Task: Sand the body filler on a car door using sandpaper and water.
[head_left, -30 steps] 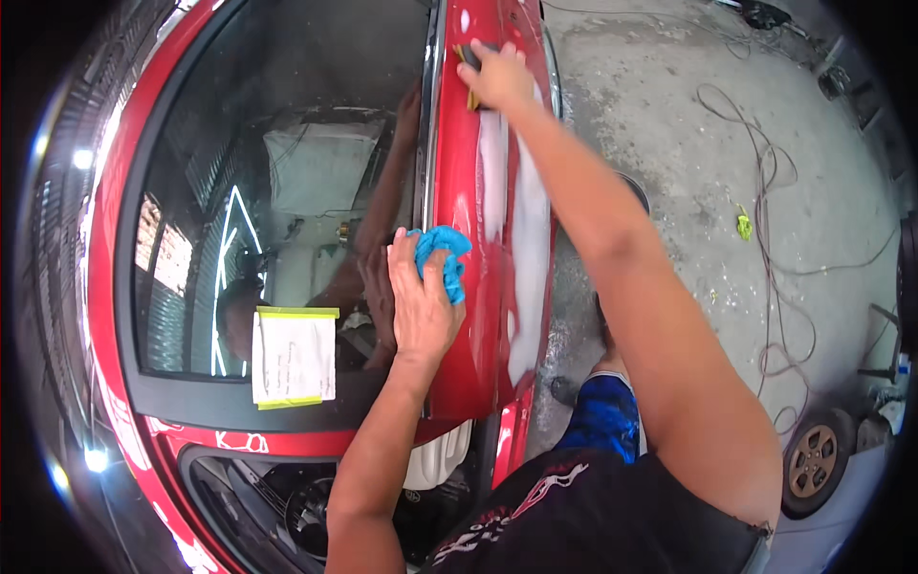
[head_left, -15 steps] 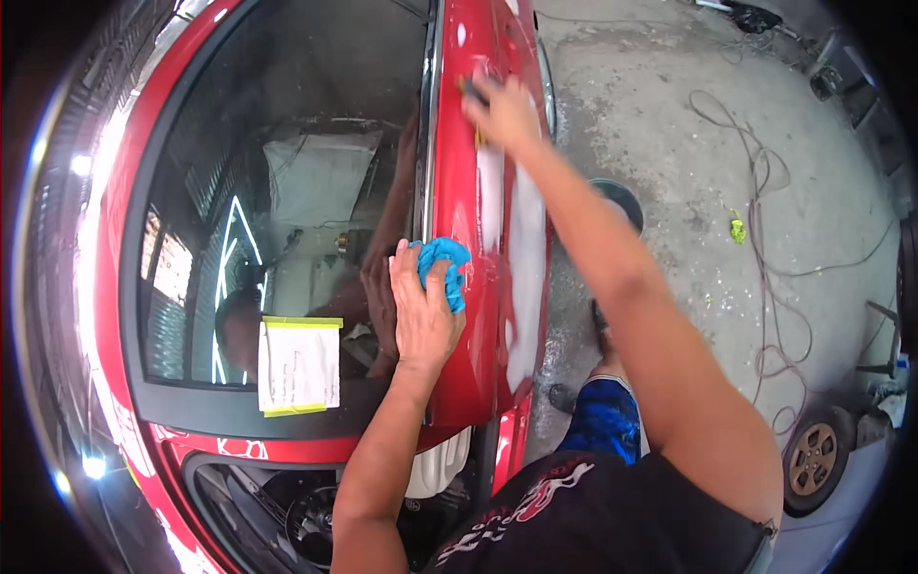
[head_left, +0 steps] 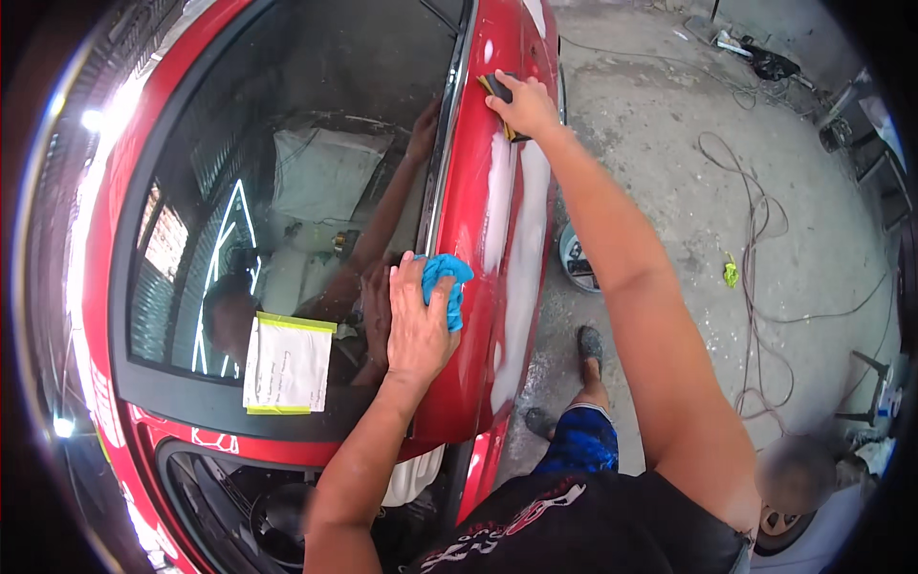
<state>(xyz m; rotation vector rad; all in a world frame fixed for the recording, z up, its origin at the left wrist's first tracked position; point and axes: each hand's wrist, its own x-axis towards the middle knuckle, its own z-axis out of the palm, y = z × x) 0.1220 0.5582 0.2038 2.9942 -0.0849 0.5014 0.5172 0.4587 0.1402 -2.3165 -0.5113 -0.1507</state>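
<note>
One white paper sheet [head_left: 285,364] with yellow-green edges, lower left, behind the windscreen [head_left: 287,191]. Round bucket [head_left: 577,263] on concrete at centre right, contents unclear. Left hand [head_left: 418,325] flat, fingers curled on blue cloth [head_left: 448,287] mid-frame. Right hand [head_left: 525,107] pressing yellow-black sanding block [head_left: 499,88] against red pillar [head_left: 483,239], top centre.

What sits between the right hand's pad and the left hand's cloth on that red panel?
Nothing visible. The right hand presses the pad farther up the panel; the left hand holds the cloth; between lies only whitish residue.
</note>
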